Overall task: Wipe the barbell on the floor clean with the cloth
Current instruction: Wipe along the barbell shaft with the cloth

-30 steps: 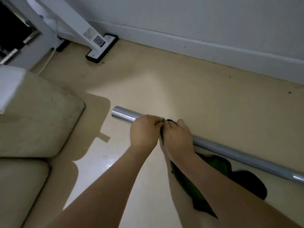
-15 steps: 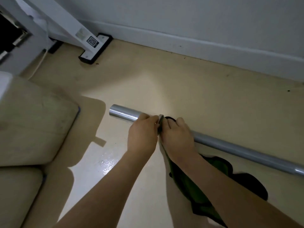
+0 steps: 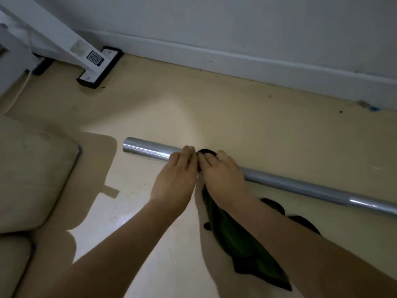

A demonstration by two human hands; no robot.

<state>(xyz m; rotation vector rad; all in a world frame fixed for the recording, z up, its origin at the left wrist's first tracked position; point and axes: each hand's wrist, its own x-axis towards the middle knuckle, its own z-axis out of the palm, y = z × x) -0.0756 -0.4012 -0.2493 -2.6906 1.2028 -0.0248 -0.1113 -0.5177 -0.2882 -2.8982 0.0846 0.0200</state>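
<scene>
A grey metal barbell (image 3: 296,186) lies on the beige floor, running from the middle left down to the right edge. Its shiny left end (image 3: 139,147) is bare. My left hand (image 3: 174,179) and my right hand (image 3: 223,177) rest side by side on the bar, fingers curled over it. A dark green cloth (image 3: 240,239) is wrapped around the bar between and under my hands. My right hand grips it, and its tail hangs down under my right forearm onto the floor. My left hand's fingertips touch the cloth's edge.
A beige cushion (image 3: 32,175) lies on the floor at the left. A white machine frame with a black-edged foot (image 3: 98,67) stands at the back left. A white baseboard (image 3: 257,61) and wall run along the back, with small debris near it.
Both hands stay together on the bar at nearly the same spot. The view has shifted slightly, showing more of the bar's bare left end.
</scene>
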